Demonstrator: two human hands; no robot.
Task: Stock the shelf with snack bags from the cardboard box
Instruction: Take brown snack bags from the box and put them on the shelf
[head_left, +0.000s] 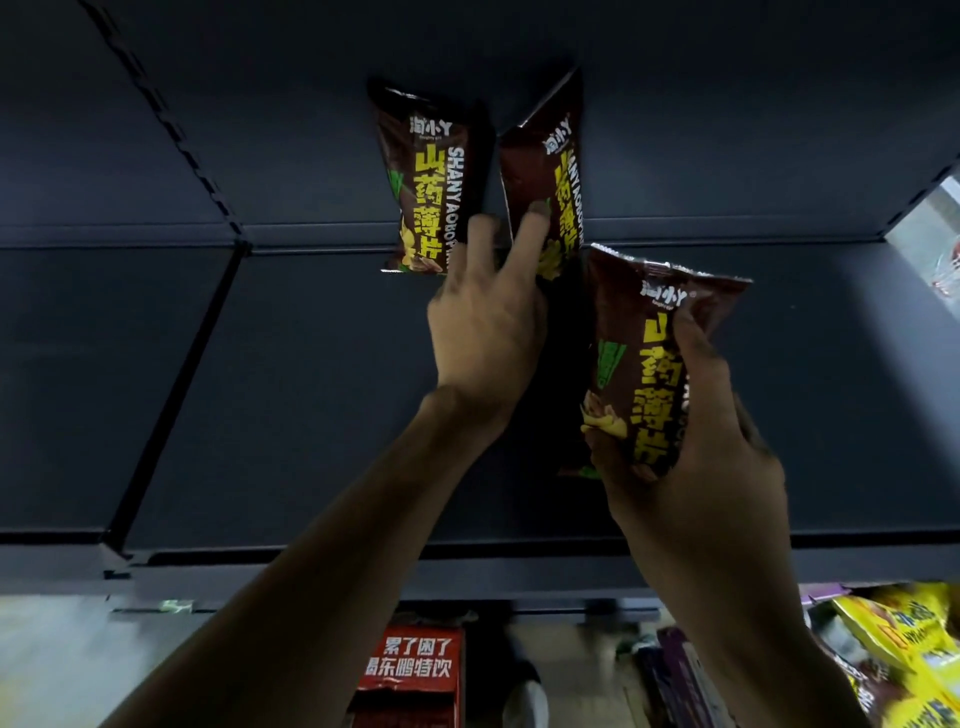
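Two bare forearms reaching upward from the lower frame.
Left hand (485, 332), frame centre, back toward the camera, fingers (530, 234) spread and extended upward, nothing clasped. Right hand (711, 457), centre right, fingers curled closed in a grip, thumb lying along the upper edge, wrist bent slightly inward.

Head view, close on shelf (311, 389)

Three brown snack bags (434, 182) (550, 176) (649, 364), two hands (485, 322) (711, 467), one red box (410, 670)
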